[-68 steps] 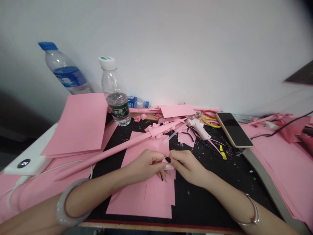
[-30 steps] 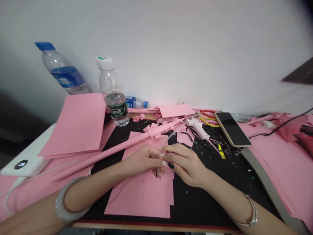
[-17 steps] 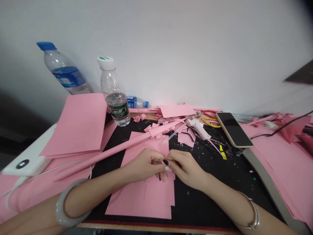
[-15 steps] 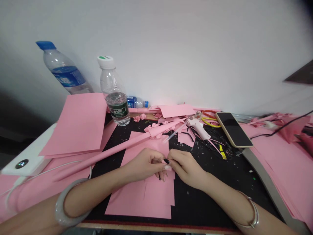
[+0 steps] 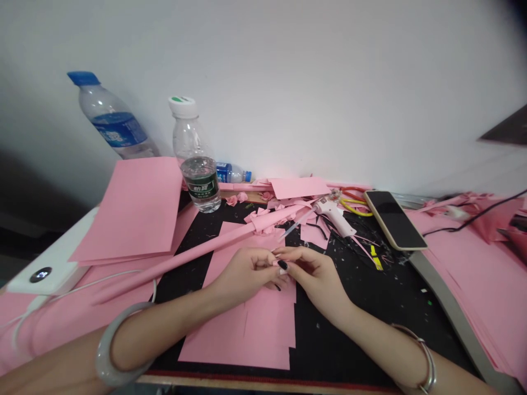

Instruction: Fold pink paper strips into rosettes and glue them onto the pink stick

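Note:
My left hand [image 5: 248, 273] and my right hand [image 5: 320, 278] meet over the middle of the table, fingertips touching. Pinched between them is a small piece of pink paper [image 5: 277, 263], mostly covered by the thumbs and fingers, so its shape is hard to make out. Beneath the hands lie overlapping pink paper sheets [image 5: 234, 344] on a black mat [image 5: 341, 351]. A long rolled pink paper tube [image 5: 181, 259] runs diagonally behind my left forearm. Just beyond the fingers rests a white glue gun [image 5: 336, 216], its clear tip pointing left, with pink paper scraps [image 5: 267, 219] around it.
Two water bottles stand at the back left, one blue-capped [image 5: 119, 129] and one white-capped [image 5: 201, 181]; a small bottle [image 5: 233, 173] lies by the wall. A phone [image 5: 395, 219], scissors with orange and yellow handles [image 5: 354, 206], a power bank [image 5: 53, 271] and stacked pink paper [image 5: 486, 285] surround the mat.
My right hand has turned and its fingers have lifted and extended over the paper piece. Both hands stay together in nearly the same place; the view has shifted slightly.

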`<state>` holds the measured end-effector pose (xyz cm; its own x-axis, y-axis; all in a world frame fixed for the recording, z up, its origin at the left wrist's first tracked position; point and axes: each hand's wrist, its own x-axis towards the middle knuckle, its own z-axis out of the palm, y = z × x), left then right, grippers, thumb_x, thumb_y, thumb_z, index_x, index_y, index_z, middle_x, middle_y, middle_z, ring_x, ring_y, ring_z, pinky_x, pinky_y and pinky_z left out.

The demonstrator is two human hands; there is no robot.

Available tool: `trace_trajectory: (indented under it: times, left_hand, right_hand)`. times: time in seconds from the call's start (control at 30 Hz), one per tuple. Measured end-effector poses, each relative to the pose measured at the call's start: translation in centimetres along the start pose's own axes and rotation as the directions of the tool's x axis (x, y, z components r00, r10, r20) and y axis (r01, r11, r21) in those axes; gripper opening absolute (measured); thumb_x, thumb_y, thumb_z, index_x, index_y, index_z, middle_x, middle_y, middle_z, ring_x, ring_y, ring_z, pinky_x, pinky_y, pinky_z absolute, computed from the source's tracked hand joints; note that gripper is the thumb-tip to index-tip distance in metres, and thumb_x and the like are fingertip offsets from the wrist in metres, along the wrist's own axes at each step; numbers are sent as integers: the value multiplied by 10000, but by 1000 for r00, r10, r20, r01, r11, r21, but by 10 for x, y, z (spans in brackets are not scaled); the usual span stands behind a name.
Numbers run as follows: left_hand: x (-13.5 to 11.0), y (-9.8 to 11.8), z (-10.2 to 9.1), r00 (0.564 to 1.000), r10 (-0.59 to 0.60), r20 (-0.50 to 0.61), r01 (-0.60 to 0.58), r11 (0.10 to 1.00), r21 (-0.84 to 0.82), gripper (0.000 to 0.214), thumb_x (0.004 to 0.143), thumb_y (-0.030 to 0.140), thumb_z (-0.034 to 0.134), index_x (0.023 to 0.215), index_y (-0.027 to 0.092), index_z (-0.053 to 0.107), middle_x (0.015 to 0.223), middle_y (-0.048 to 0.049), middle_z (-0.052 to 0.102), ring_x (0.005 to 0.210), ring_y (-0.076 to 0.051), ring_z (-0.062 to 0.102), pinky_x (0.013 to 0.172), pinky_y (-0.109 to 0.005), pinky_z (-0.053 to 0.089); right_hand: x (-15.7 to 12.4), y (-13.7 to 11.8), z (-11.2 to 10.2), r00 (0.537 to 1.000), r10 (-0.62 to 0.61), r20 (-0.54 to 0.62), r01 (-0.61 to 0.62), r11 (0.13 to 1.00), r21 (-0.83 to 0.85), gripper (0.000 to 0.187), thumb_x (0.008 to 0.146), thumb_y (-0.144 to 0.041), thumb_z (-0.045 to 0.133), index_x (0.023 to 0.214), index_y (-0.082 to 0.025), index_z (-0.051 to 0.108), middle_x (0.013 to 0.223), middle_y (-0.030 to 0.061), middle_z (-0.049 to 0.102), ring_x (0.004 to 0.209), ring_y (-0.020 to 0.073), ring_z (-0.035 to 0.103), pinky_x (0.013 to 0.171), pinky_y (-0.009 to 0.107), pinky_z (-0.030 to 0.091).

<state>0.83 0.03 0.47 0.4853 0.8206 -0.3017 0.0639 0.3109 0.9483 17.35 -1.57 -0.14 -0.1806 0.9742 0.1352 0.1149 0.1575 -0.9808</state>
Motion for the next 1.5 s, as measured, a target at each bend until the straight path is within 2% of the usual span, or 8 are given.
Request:
trace_trajectory:
  times: [0.13,0.27,0.5,0.87,1.1,1.23,1.37,1.5]
  left_hand:
    - [-1,0,2,1000,-7,-16,8,1000,19,125,756,189,601,641,145,619,667,-14,715,684,-149,687,663,-262,533]
    - [-1,-1,2,1000,-25,4,25,1000,-18,128,755,213,620,652,139,631,684,-30,725,680,-160,691,648,-268,540]
    - [2,0,-4,1000,-25,-9,23,990,-137,156,775,266,647,704,127,655,687,-33,717,675,-147,692,646,-247,530]
    - [3,-1,-8,1000,-24,-3,23,985,-171,138,742,257,690,716,122,672,694,-34,712,673,-135,678,674,-252,529]
    - [2,-1,-5,996,4,91,0,999,-44,149,772,259,645,707,127,667,683,-33,713,658,-143,677,656,-261,546]
    - [-1,-3,-3,987,4,163,-14,998,56,172,790,237,607,650,136,609,655,-24,702,627,-148,677,623,-265,544]
    - [-4,-6,-4,980,42,196,-73,985,153,218,822,276,570,654,138,588,656,-30,688,602,-140,651,592,-254,523]
    - [-6,-7,-5,961,233,152,-277,846,456,173,820,221,546,671,146,590,614,6,616,550,-102,544,512,-200,407]
  right_hand:
    - [-1,-1,3,998,46,-51,-41,995,86,64,755,-180,673,693,-185,665,900,61,733,837,202,692,737,330,556]
    - [-3,-2,1,995,-84,-58,79,994,-78,113,787,-135,634,690,-189,654,902,67,727,845,198,680,763,338,539]
    - [-2,-8,-11,925,-331,187,380,838,-393,264,911,-159,450,1048,-215,669,1139,104,672,1061,228,597,884,402,483]
    - [3,-9,-20,878,-358,317,470,770,-431,297,941,-198,378,1075,-201,643,1212,114,626,1111,245,549,904,420,448]
    - [6,-7,-20,921,-272,279,384,755,-531,100,882,-157,449,841,-191,534,758,40,576,697,170,532,629,286,425]
    - [6,-7,-16,870,-195,452,427,756,-496,232,901,-126,377,686,-205,406,651,-12,444,604,139,426,556,250,343]
    - [6,-7,-16,835,-238,496,488,738,-467,236,897,-104,336,688,-208,377,644,-11,427,595,144,395,549,256,317]
    - [7,-5,-17,821,-242,516,520,690,-503,238,906,-120,342,690,-197,407,654,4,451,614,151,410,569,265,326]
